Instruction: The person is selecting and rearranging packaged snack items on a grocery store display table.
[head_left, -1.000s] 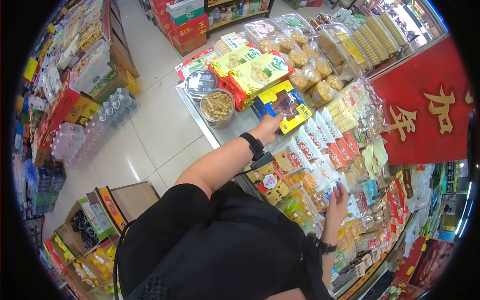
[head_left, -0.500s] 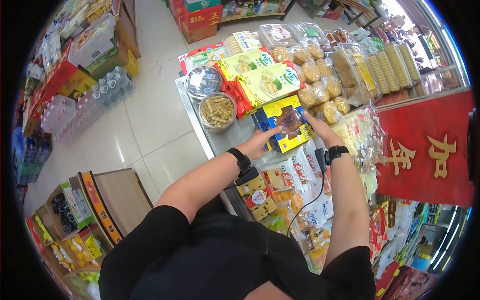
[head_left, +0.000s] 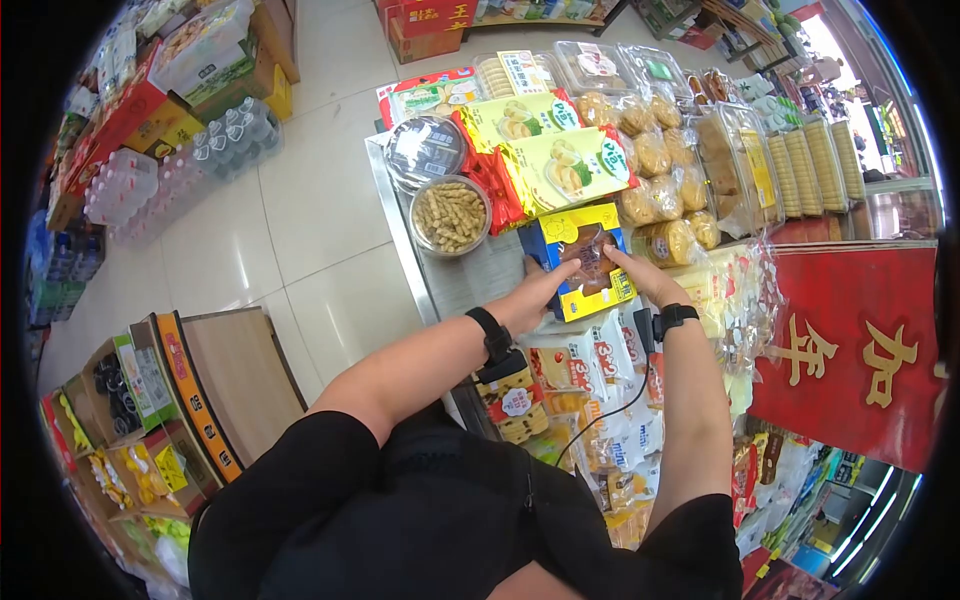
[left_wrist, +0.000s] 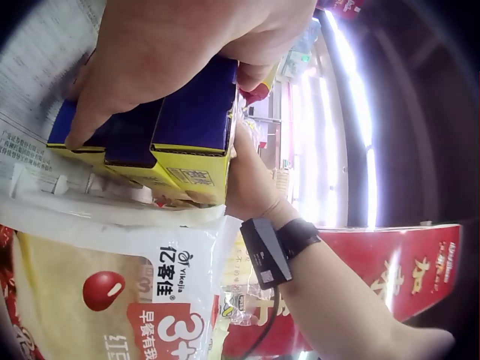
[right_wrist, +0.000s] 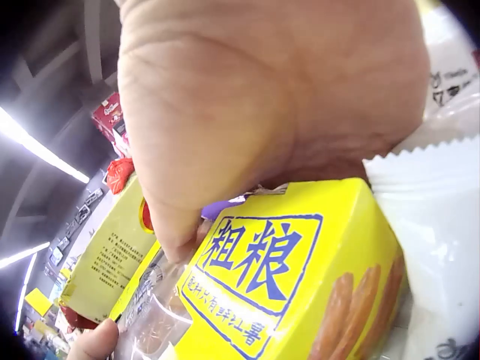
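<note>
A blue and yellow food box (head_left: 570, 232) with a clear window over brown food lies near the counter's edge. My left hand (head_left: 535, 298) grips its left side, with the thumb over the window. On the other side my right hand (head_left: 648, 278) holds the box, its thumb also on top. In the left wrist view, more blue and yellow boxes (left_wrist: 135, 135) sit close together under the left fingers. Large characters mark the yellow end (right_wrist: 300, 247) of the box in the right wrist view, below my right palm.
Yellow-green snack packs (head_left: 570, 170) lie just behind the box, with a tub of brown sticks (head_left: 450, 215) to the left. White bread packets (head_left: 600, 350) fill the front. Bagged round pastries (head_left: 655, 155) and a red banner (head_left: 850, 340) are to the right.
My right hand has come up from over the front packets to the box's right side. The left hand has stayed at the box, its thumb shifting onto the window.
</note>
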